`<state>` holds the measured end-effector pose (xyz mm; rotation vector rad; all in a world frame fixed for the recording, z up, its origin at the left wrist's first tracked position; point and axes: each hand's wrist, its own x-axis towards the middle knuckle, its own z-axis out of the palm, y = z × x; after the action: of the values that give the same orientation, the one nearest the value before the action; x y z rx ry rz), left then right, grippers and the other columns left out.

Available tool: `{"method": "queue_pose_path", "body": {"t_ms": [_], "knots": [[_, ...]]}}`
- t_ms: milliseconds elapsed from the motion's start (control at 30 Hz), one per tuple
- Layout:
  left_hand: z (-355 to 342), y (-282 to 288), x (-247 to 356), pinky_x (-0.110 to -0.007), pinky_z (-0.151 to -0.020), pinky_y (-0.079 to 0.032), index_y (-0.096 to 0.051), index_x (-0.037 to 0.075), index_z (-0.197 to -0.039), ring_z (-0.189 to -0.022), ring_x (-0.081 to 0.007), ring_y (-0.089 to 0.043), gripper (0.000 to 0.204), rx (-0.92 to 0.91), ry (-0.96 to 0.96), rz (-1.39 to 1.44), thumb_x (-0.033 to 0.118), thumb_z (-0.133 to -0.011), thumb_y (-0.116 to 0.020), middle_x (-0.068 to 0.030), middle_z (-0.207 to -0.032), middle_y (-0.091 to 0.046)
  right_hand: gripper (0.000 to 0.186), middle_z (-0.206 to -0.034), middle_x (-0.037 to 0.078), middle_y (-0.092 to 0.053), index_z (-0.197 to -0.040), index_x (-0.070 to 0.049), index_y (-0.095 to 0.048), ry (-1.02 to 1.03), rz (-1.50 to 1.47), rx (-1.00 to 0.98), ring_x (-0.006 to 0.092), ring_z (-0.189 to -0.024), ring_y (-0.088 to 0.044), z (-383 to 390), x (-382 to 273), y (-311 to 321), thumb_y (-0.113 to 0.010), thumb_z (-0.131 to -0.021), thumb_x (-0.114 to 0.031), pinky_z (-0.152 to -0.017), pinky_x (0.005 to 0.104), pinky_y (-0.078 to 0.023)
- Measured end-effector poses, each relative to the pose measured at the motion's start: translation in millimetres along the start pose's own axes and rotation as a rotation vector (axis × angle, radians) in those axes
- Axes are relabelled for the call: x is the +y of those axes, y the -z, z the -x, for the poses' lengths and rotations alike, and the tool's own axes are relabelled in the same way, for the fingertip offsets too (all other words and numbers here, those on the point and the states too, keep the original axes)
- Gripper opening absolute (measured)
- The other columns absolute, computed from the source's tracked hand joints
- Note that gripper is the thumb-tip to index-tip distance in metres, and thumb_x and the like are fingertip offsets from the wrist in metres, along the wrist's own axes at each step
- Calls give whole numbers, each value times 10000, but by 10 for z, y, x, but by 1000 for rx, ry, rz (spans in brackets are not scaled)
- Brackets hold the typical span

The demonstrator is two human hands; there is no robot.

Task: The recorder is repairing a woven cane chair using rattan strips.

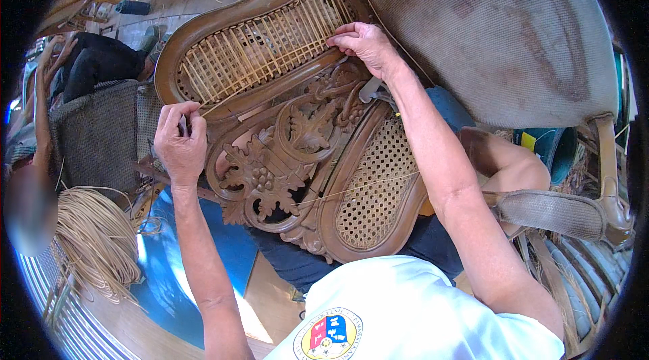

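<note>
A carved brown wooden chair back lies across my lap, with openwork leaves and grapes in its middle. Its far oval panel has light cane strands strung across the opening, over a more open weave. The near oval panel carries a finished-looking cane mesh. My left hand is closed at the left end of the far panel, pinching a thin cane strand; something dark shows between its fingers. At that panel's right side my right hand pinches at the strands, its fingertips partly covering what they hold.
A big coil of cane sits at the left beside a blue sheet. A woven grey chair seat fills the upper right. Another person is at the far left. A dark green bucket stands at the right.
</note>
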<state>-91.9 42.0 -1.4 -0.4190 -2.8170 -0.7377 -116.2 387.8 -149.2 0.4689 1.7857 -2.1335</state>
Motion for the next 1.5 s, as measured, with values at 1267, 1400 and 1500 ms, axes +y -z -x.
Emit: {"method": "queue_pose_path", "body": {"t_ms": [1267, 1400, 1500], "knots": [[178, -1005, 1347, -489, -1064, -381, -419, -73, -1412, -1264, -390, -483, 754, -335, 12, 210, 498, -956, -608, -281, -1361, -500, 214, -971, 69, -679, -1064, -54, -621, 131, -778, 124, 147, -831, -673, 1069, -108, -288, -610, -1003, -259, -740, 251, -573], [-178, -1133, 941, -474, -961, -409, -630, 53, -1229, -1140, -344, -529, 388, -153, -112, -337, 280, -919, -685, -162, -1197, -587, 125, -945, 70, -689, -1046, -63, -624, 278, -735, 194, 132, -804, -676, 466, 365, 187, -660, -967, -154, -710, 237, -581], [-327, -1128, 794, -465, -906, -417, -685, 81, -1120, -1088, -320, -543, 273, -229, -173, -490, 256, -911, -683, -113, -1132, -596, 141, -977, 70, -688, -1060, -69, -618, 254, -699, 168, 136, -824, -680, 231, 461, 280, -677, -953, -139, -715, 239, -579]]}}
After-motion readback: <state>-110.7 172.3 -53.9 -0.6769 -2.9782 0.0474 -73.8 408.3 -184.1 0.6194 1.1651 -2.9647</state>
